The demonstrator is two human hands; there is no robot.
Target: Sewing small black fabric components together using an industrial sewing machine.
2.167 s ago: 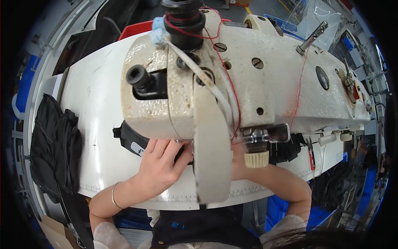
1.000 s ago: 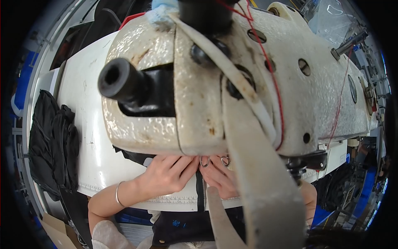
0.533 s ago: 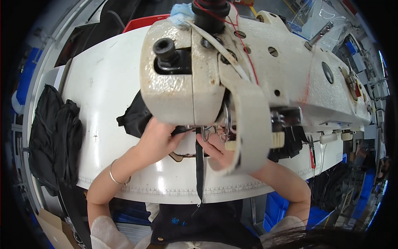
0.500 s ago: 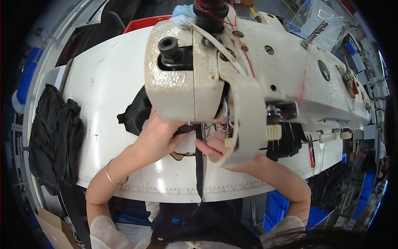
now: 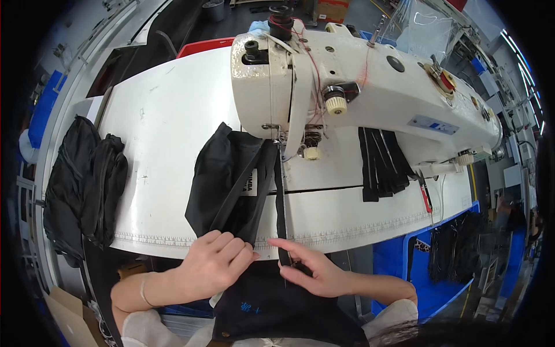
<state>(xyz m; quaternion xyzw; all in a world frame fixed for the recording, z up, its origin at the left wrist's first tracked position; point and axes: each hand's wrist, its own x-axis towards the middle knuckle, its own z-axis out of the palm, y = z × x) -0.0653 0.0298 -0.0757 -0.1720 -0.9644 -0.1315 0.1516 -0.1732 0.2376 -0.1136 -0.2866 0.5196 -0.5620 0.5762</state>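
A black fabric piece (image 5: pixel 222 179) with a small white printed label (image 5: pixel 250 184) lies folded left of the needle area of a white sewing machine (image 5: pixel 263 87). Its lower corner is pinched in my left hand (image 5: pixel 217 263), which is closed at the table's front edge. From under the presser foot (image 5: pixel 281 140) a narrow black zipper (image 5: pixel 281 202) runs straight toward me beside the fabric. My right hand (image 5: pixel 318 272) is at the zipper's near end, with the tape running in between thumb and fingers. Part of that grip is hidden behind the fingers.
More black fabric (image 5: pixel 84 191) is heaped at the left table edge. Black zipper strips (image 5: pixel 381 165) lie right of the needle, near red-handled snips (image 5: pixel 426 196). A blue bin (image 5: pixel 399 254) holding dark pieces stands below the table's right side. A ruler scale (image 5: pixel 156 242) runs along the front edge.
Both hands have come back toward me from beside the needle to the table's front edge. The fabric now lies drawn out toward me, and the view has tilted, showing more of the machine.
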